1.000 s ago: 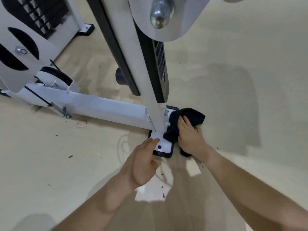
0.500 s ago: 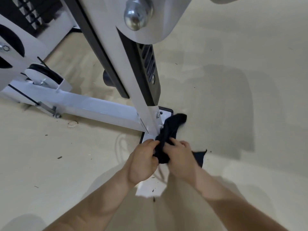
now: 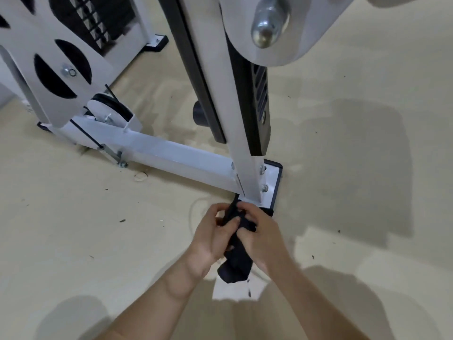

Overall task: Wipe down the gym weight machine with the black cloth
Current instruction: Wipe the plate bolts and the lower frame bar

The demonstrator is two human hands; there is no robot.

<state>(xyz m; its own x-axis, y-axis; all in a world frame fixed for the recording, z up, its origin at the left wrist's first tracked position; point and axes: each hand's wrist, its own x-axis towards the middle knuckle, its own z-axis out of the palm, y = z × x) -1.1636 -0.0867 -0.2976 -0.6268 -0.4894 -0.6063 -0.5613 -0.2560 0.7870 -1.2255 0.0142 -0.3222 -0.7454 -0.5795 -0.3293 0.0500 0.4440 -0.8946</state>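
Observation:
The white gym weight machine [image 3: 176, 155] fills the upper half of the head view, with a slanted white post bolted to a black-edged foot plate [image 3: 273, 182] on the floor. Just in front of that plate I hold the black cloth [image 3: 236, 261], bunched up, between both hands. My left hand [image 3: 213, 236] grips its left side and my right hand [image 3: 262, 236] grips its right side; the lower end of the cloth hangs below my palms. The cloth is off the machine.
A low white base beam [image 3: 157, 148] runs left from the foot plate to a pulley [image 3: 110, 114] and cable. The black weight stack [image 3: 93, 18] stands at the top left. A chrome knob [image 3: 267, 25] juts out overhead. The beige floor carries scattered dirt specks.
A second ago my right hand pressed the cloth on the foot plate with my left hand beside it. Both hands have since drawn the cloth back off the plate and bunched it between them.

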